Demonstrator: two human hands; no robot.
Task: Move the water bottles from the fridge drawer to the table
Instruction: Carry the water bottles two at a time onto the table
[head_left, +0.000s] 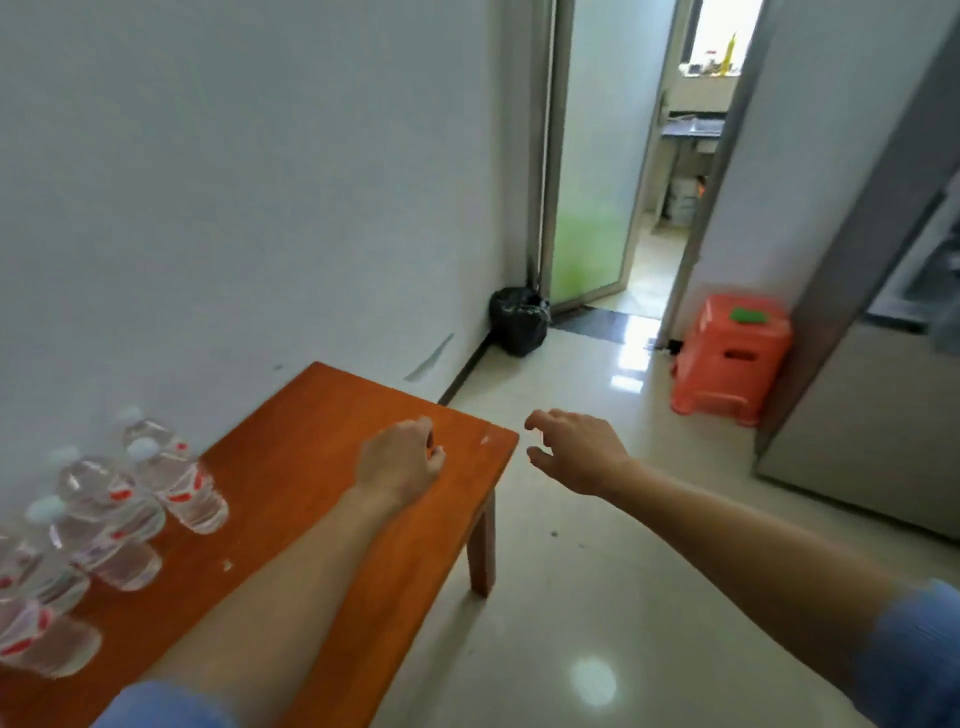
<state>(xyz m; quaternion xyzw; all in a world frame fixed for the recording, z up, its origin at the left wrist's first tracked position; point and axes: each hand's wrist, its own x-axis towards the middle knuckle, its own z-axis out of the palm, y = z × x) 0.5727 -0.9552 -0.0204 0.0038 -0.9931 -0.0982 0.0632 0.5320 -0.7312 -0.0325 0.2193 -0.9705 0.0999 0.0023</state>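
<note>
On the left end of the bench, close to the white wall, the water bottles stand in a tight group: clear plastic, red-and-white labels, pale caps. Blur keeps me from counting them.

Both my hands reach forward with bare forearms, a blue sleeve showing at each lower corner.
- My left hand is above the bench near its far right corner. Its back is turned up and the fingers are loosely curled under, gripping nothing. It is well apart from the bottles.
- My right hand is just past the bench's right edge, over the pale glossy floor. Its fingers are spread and slightly bent, the thumb is held apart, and it carries nothing.

Along the right edge stands the grey fridge. Its upper part looks open, but it is too blurred for me to make out a drawer.

An orange plastic stool sits beside the fridge with a small green pad on top. In the far corner a black bag rests on the floor next to a frosted glass door that stands ajar
</note>
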